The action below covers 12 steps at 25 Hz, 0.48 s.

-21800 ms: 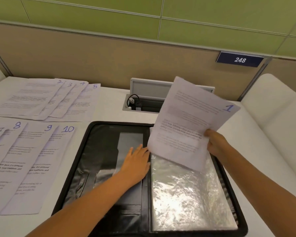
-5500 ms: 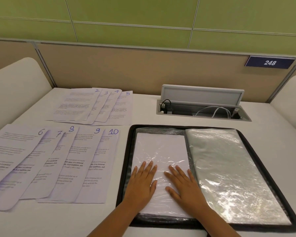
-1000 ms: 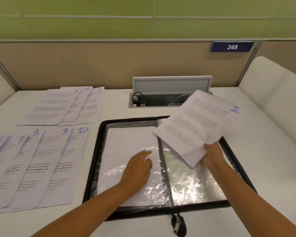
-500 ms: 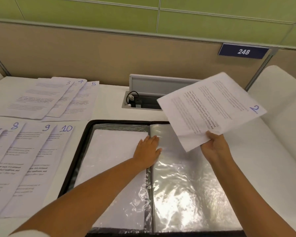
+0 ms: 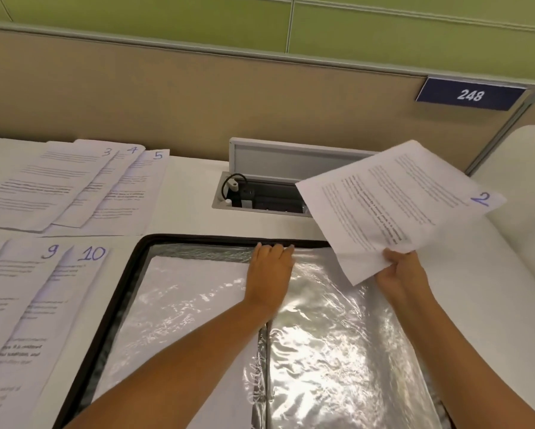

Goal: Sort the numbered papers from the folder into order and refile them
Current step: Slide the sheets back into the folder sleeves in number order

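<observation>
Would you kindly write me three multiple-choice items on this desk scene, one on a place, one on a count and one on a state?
1. Where is the sheet numbered 2?
A. Flat in the far row on the desk
B. Held in the air over the folder's right side
C. Inside the left sleeve

2. How many numbered sheets lie in the far row at the left?
A. Three
B. Five
C. One

3. What is the left hand doing?
A. Gripping a pen
B. Hanging off the desk
C. Reaching to the top edge of the right sleeve

Answers:
1 B: the right hand pinches the sheet numbered 2 above the folder.
2 A: the far row shows 3, 4 and 5.
3 C: the left hand has its fingertips at the top edge of the right sleeve.
</observation>
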{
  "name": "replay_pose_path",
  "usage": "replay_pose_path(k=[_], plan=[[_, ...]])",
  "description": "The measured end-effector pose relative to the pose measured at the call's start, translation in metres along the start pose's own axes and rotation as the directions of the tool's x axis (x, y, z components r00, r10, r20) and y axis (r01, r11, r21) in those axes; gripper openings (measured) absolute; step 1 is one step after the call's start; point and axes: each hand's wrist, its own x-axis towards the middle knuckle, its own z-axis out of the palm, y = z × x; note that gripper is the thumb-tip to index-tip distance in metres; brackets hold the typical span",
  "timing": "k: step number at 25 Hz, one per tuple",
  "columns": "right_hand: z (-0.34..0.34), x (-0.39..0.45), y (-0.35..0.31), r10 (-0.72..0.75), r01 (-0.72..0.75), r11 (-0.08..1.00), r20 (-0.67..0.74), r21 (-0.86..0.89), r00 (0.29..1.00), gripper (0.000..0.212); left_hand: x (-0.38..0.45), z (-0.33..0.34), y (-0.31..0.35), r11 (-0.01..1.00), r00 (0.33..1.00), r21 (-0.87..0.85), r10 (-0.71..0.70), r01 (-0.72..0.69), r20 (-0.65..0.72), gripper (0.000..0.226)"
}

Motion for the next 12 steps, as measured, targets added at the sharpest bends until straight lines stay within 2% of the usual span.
replay_pose_path(k=[6, 12], plan=[[0.015, 0.028, 0.008, -0.03, 0.032, 0.999, 0.083, -0.026, 0.996, 0.066, 0.012, -0.001, 0.001, 0.991, 0.995, -0.118, -0.066, 0.058, -0.07, 0.013], [0.038, 0.036, 0.014, -0.029, 0.029, 1.0, 0.098, 0.002, 0.995, 0.059, 0.011, -0.006, 0.001, 0.968, 0.982, -0.237, -0.119, 0.081, -0.148, 0.015]])
